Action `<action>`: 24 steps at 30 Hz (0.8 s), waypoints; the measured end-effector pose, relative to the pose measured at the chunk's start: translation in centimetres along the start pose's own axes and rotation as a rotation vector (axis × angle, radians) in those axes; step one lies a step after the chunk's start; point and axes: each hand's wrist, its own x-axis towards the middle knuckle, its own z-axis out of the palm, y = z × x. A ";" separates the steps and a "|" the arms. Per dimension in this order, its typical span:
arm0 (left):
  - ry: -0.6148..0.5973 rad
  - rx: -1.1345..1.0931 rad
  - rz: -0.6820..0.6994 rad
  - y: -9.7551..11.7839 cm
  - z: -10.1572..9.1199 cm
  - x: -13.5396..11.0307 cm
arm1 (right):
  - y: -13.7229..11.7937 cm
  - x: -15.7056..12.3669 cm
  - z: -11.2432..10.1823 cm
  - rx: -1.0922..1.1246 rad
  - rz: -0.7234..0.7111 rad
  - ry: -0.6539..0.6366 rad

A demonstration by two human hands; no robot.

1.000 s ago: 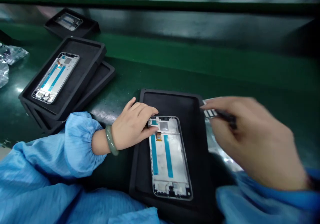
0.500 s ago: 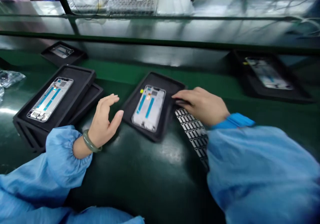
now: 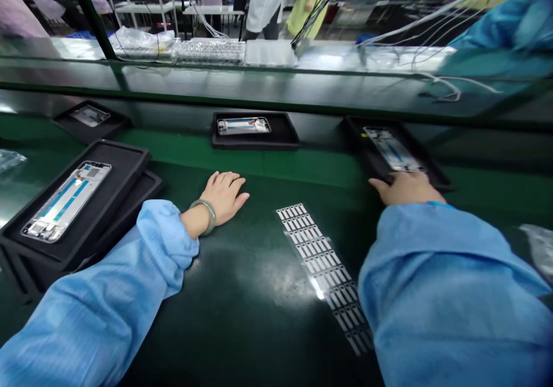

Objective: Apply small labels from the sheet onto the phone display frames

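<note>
My left hand [image 3: 222,194] lies flat and open on the green table, palm down, a green bangle at its wrist, holding nothing. My right hand [image 3: 404,188] reaches forward and clasps the near end of a black tray [image 3: 432,175] on the right; fingers lie on top and the thumb sticks out to the left. That tray carries a phone frame [image 3: 391,148] with blue strips. Between my arms lies a clear sheet of small grey stickers [image 3: 315,254].
Stacked black trays [image 3: 125,171] at the left hold another phone frame [image 3: 64,200]. Two more trays with frames sit on the belt, one at the centre back [image 3: 289,136] and one far left [image 3: 108,125]. People stand beyond the glossy shelf [image 3: 276,87].
The tray between my hands now sits at the centre back of the belt. My left hand dropped flat onto the table. My right hand moved right onto another tray. The view tilted up.
</note>
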 end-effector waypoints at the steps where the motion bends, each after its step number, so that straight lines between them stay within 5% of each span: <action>1: 0.007 -0.025 -0.017 -0.1 0.1 0.7 | 0.3 -0.2 -0.3 -0.061 0.029 -0.022; 5: 0.022 -0.190 -0.028 0.1 -0.1 1.4 | -1.4 -0.6 -0.9 -0.264 0.085 -0.076; 9: -0.026 -0.467 0.005 1.0 -0.5 0.7 | -7.0 -2.7 -2.2 -0.383 -0.003 -0.112; 13: -0.136 -0.792 -0.035 2.8 0.1 0.2 | -14.6 -8.5 -4.2 -0.422 -0.177 -0.196; 19: -0.258 -1.140 -0.302 6.4 1.7 -0.8 | -24.1 -16.8 -4.9 -0.255 -0.461 -0.255; 22: -0.271 -1.198 -0.391 7.0 0.7 -2.3 | -24.6 -18.6 -6.3 -0.032 -0.377 -0.123; 24: -0.280 -1.219 -0.421 6.8 -0.9 -4.1 | -22.9 -19.5 -7.8 0.151 -0.143 0.032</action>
